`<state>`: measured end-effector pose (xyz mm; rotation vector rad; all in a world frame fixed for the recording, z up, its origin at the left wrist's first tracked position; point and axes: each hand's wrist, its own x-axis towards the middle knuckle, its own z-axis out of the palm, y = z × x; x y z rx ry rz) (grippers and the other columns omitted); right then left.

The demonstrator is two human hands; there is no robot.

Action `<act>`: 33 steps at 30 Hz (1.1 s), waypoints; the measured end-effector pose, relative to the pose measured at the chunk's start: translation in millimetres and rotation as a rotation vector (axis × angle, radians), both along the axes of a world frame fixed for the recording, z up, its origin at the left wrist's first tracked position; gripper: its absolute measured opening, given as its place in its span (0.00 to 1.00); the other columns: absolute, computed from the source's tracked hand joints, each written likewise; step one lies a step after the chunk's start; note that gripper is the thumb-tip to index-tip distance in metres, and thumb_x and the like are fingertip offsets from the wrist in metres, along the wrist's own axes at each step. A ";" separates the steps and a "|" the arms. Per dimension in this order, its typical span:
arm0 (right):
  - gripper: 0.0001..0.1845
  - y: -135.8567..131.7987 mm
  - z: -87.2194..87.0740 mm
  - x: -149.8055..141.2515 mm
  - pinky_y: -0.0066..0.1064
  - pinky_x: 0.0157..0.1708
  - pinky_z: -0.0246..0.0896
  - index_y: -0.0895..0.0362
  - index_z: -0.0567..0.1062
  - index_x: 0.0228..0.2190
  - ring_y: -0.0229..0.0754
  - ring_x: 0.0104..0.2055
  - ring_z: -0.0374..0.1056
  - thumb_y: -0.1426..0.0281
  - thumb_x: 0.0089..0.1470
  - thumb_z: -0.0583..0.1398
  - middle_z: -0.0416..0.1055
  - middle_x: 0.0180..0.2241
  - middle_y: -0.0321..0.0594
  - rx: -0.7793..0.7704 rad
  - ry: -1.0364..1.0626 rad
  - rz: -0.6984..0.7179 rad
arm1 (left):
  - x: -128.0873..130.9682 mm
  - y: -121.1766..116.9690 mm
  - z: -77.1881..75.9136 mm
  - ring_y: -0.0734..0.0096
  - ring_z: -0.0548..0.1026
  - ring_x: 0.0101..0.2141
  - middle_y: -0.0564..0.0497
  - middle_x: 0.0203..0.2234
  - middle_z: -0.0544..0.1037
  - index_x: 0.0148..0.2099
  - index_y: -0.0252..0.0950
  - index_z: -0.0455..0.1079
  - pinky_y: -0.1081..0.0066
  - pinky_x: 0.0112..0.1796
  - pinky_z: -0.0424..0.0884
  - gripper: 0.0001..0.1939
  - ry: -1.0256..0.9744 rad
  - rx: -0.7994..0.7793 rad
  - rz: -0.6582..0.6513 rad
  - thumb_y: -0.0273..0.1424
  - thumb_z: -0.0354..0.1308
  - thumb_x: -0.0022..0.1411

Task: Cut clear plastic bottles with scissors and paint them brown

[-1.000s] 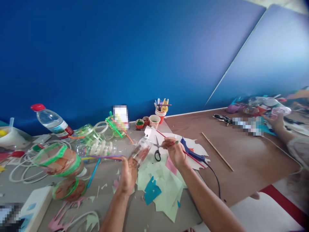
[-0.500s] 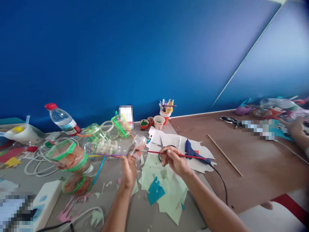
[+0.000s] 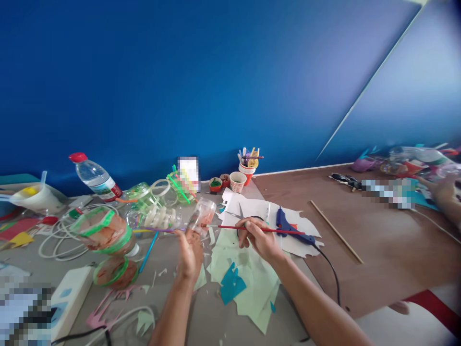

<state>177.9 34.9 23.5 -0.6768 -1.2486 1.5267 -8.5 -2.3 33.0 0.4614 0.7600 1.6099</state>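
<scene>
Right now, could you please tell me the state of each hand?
Left hand: closed on the clear container.
Right hand: closed on the red-handled brush.

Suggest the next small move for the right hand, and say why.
Probably a short brush stroke toward the clear end of the plastic container: the right hand holds the red-handled brush with its tip at the container, the left hand grips it, and reddish-brown colour covers only part of it.
</scene>
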 end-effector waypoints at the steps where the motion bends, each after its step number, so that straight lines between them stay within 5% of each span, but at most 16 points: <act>1: 0.16 0.4 0.7 1.3 0.27 0.17 0.56 0.59 0.77 0.33 0.37 0.16 0.65 0.61 0.58 0.56 0.73 0.16 0.38 0.004 -0.011 0.004 | -0.1 -0.3 5.3 0.52 0.64 0.59 0.45 0.49 0.77 0.58 0.41 0.68 0.54 0.56 0.62 0.40 -0.003 -0.002 0.013 0.62 0.39 0.57; 7: 0.15 0.7 5.4 6.7 0.27 0.17 0.55 0.59 0.76 0.31 0.38 0.16 0.65 0.60 0.56 0.58 0.72 0.15 0.37 0.020 -0.005 -0.006 | 0.7 -1.6 25.4 0.54 0.67 0.57 0.42 0.50 0.76 0.58 0.39 0.67 0.55 0.56 0.62 0.41 -0.064 0.017 0.008 0.62 0.39 0.57; 18: 0.15 -1.4 -1.1 -2.7 0.26 0.18 0.56 0.60 0.76 0.33 0.36 0.17 0.65 0.61 0.58 0.57 0.75 0.18 0.39 0.043 0.038 0.028 | 6.1 0.5 3.5 0.56 0.68 0.55 0.42 0.45 0.78 0.55 0.38 0.70 0.57 0.57 0.61 0.44 0.112 0.023 0.016 0.64 0.38 0.55; 26: 0.15 4.3 10.3 4.8 0.26 0.16 0.54 0.61 0.76 0.29 0.36 0.15 0.63 0.60 0.53 0.59 0.72 0.14 0.38 -0.017 0.060 -0.004 | 0.1 2.7 4.0 0.55 0.68 0.56 0.42 0.49 0.77 0.55 0.38 0.70 0.57 0.58 0.59 0.46 0.211 0.069 0.069 0.66 0.36 0.53; 33: 0.16 -2.9 10.4 -6.1 0.25 0.16 0.52 0.60 0.76 0.31 0.36 0.16 0.64 0.59 0.53 0.59 0.72 0.15 0.38 -0.055 0.122 0.006 | -5.0 7.6 -31.9 0.55 0.66 0.57 0.42 0.51 0.75 0.51 0.38 0.73 0.57 0.60 0.56 0.43 0.407 0.093 0.105 0.66 0.40 0.52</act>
